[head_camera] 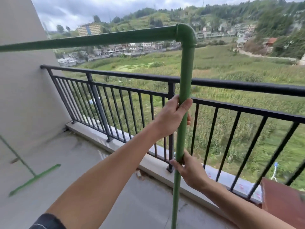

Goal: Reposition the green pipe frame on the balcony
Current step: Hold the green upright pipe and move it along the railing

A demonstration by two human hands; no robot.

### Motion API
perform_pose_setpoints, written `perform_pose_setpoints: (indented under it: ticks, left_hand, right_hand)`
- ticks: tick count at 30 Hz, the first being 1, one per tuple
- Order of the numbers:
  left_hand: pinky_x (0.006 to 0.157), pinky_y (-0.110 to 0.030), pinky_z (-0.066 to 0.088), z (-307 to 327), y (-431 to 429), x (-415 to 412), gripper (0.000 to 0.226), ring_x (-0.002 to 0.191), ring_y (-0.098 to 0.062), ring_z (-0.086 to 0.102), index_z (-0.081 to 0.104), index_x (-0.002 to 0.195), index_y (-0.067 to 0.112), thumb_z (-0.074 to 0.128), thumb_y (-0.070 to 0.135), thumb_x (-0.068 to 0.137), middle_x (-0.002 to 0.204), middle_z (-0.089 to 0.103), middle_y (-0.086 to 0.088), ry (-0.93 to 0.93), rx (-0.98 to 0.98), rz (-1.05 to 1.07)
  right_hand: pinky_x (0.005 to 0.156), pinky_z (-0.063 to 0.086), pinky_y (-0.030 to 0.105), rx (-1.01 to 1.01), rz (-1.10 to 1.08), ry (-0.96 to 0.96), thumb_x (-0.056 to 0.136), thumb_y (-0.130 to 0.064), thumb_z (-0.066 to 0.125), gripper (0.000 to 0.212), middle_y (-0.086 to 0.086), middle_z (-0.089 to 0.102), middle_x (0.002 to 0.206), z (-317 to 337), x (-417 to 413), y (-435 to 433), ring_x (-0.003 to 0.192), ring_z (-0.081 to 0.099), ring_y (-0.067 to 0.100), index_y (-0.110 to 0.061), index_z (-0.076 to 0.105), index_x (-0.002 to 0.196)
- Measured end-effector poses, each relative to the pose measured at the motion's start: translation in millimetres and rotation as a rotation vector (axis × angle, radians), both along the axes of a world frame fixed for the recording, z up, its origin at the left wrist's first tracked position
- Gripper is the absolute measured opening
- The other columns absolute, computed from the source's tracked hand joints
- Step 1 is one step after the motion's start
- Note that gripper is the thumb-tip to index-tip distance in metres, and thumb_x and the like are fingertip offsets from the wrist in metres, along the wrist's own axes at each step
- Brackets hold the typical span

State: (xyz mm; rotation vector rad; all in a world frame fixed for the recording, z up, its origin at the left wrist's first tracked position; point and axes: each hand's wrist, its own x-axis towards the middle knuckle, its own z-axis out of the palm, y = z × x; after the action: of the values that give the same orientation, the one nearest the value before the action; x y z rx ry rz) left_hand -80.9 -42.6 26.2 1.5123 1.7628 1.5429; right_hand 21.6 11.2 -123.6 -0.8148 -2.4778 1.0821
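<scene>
The green pipe frame (185, 71) stands in front of me on the balcony. Its near upright runs from the floor up to an elbow joint (185, 34), and a top bar (99, 39) leads off to the left. My left hand (173, 114) is wrapped around the upright at railing height. My right hand (188, 171) grips the same upright lower down. The far upright and its foot bar (35, 179) rest on the floor at the left, by the wall.
A black metal railing (165, 78) on a low concrete kerb (158, 169) runs just behind the upright. A grey wall (21, 80) closes the left side. A red-brown object (283, 200) sits at the lower right. Concrete floor (82, 162) lies between the two frame ends.
</scene>
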Motion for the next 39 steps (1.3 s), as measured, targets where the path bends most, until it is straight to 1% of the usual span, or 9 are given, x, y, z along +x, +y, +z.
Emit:
perform_pose_setpoints:
  ticks: [4,8,14,18,24,28,31,36,39]
  left_hand:
    - [0.075,-0.043,0.056,0,-39,-39,0.017,0.068,-0.023,0.062,0.045,0.088,0.018,0.041,0.033,0.096,0.072,0.059,-0.009,-0.008,-0.005,0.065]
    - [0.075,-0.043,0.057,1,-75,-79,0.018,0.068,-0.024,0.062,0.046,0.089,0.017,0.042,0.033,0.096,0.071,0.059,-0.009,-0.033,-0.001,0.131]
    - [0.08,-0.048,0.056,-3,-132,-141,0.014,0.071,-0.025,0.064,0.046,0.09,0.02,0.043,0.032,0.096,0.072,0.06,-0.008,-0.038,-0.019,0.257]
    - [0.079,-0.044,0.056,1,-172,-179,0.017,0.073,-0.026,0.065,0.045,0.095,0.015,0.042,0.031,0.097,0.078,0.061,-0.014,0.01,-0.012,0.39]
    - [0.072,-0.048,0.056,-1,-216,-237,0.013,0.083,-0.035,0.068,0.047,0.094,0.023,0.045,0.036,0.094,0.085,0.064,-0.017,0.094,-0.004,0.596]
    - [0.077,-0.052,0.055,2,-230,-272,0.013,0.081,-0.033,0.067,0.049,0.095,0.022,0.047,0.034,0.092,0.089,0.066,-0.02,0.151,-0.005,0.67]
    - [0.078,-0.051,0.055,3,-234,-299,0.018,0.082,-0.032,0.067,0.051,0.101,0.016,0.049,0.032,0.092,0.09,0.066,-0.017,0.157,-0.019,0.714]
    - [0.077,-0.055,0.055,7,-242,-350,0.004,0.088,-0.038,0.067,0.049,0.087,0.031,0.049,0.033,0.09,0.087,0.064,-0.014,0.154,-0.034,0.772]
    - [0.077,-0.057,0.054,9,-248,-380,0.007,0.089,-0.04,0.066,0.048,0.082,0.034,0.049,0.034,0.089,0.088,0.064,-0.018,0.153,-0.057,0.811]
  right_hand:
    - [0.072,0.054,0.044,0.018,0.104,0.0,0.093,-0.039,0.056,0.022,0.0,0.065,0.076,-4,-46,-32,0.074,0.064,0.025,-0.02,0.047,0.096]
    - [0.064,0.05,0.037,0.033,0.205,-0.006,0.095,-0.035,0.055,0.021,-0.009,0.055,0.067,-5,-92,-58,0.061,0.056,0.013,-0.019,0.042,0.093]
    - [0.071,0.052,0.04,0.039,0.317,-0.017,0.093,-0.033,0.058,0.022,-0.009,0.059,0.075,-6,-163,-100,0.078,0.063,0.024,-0.032,0.038,0.083]
    - [0.072,0.054,0.048,0.047,0.352,-0.008,0.092,-0.032,0.058,0.02,0.008,0.067,0.084,-9,-214,-136,0.078,0.064,0.031,-0.018,0.044,0.094]
    - [0.065,0.047,0.04,0.038,0.377,0.033,0.092,-0.032,0.059,0.022,0.007,0.064,0.084,-7,-279,-184,0.076,0.06,0.031,-0.022,0.04,0.088]
    - [0.07,0.053,0.047,0.052,0.4,0.018,0.093,-0.035,0.057,0.022,0.002,0.059,0.076,-6,-316,-200,0.075,0.063,0.032,-0.021,0.04,0.09]
    - [0.072,0.055,0.049,0.067,0.405,0.029,0.092,-0.038,0.057,0.024,0.006,0.064,0.084,-5,-345,-204,0.077,0.064,0.032,-0.017,0.046,0.097]
    - [0.068,0.054,0.045,0.066,0.474,0.038,0.091,-0.038,0.059,0.028,0.005,0.061,0.079,-5,-402,-209,0.077,0.064,0.034,-0.015,0.045,0.095]
    - [0.07,0.055,0.049,0.06,0.515,0.054,0.09,-0.038,0.06,0.029,0.009,0.064,0.081,-5,-438,-214,0.077,0.064,0.035,-0.013,0.045,0.094]
